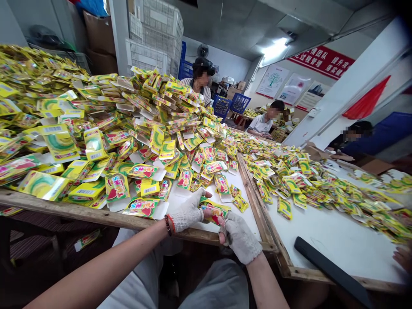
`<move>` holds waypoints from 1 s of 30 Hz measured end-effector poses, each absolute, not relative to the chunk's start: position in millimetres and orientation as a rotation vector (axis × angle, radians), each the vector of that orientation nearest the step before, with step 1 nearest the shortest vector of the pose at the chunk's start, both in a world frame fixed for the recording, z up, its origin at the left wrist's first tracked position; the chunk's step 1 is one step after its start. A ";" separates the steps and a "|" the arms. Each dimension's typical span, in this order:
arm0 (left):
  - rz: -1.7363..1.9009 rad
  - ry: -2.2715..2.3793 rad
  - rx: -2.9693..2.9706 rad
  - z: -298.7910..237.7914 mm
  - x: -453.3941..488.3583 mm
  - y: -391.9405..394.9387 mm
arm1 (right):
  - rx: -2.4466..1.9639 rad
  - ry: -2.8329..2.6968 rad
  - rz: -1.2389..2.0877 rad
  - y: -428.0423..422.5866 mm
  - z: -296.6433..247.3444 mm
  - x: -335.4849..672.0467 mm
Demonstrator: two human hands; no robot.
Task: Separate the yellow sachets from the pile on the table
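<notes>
Between my two gloved hands is a small yellow-green candy box [215, 209] with colourful lettering and a red fruit print. My left hand [188, 211], in a white fingertip-less glove with a beaded bracelet at the wrist, grips the box's left end. Closed on its right end is my right hand [240, 236], gloved the same way. The box is held just above the table's wooden front edge. Two small yellow wrapped packets [240, 202] lie on the white tabletop right behind my right hand. Similar boxes, some with open white flaps, lie near my left hand.
A high heap of yellow boxes [96, 141] covers the left of the table. A wooden strip [255, 201] divides it from a second white table [325, 236] with more boxes and a long black object [331, 270]. Several people sit beyond. White crates [154, 38] stand behind.
</notes>
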State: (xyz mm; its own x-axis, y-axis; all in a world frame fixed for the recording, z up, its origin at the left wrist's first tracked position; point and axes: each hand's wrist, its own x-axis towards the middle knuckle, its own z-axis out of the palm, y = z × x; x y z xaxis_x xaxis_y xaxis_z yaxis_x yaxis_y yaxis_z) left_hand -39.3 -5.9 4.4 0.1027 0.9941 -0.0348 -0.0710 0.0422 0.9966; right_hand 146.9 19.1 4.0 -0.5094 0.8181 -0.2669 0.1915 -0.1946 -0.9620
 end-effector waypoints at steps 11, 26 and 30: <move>1.344 1.080 0.892 -14.2 -48.4 3.3 | -0.957 -0.867 1.332 7.3 -21.2 123.5; 1.359 1.148 0.846 -10.1 -52.4 3.9 | -1.384 -1.490 1.501 13.3 -4.1 136.2; 1.336 1.363 1.000 -16.9 -50.5 13.7 | -1.205 -1.017 1.391 37.3 11.3 172.4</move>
State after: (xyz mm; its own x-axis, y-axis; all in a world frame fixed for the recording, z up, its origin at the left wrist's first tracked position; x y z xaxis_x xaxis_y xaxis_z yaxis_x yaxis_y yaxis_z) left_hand -50.5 13.7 -16.9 -0.2173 0.9727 -0.0810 -0.0619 0.0691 0.9957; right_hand 172.4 37.3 11.3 -0.0118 0.9880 -0.1542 -0.1527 -0.1542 -0.9762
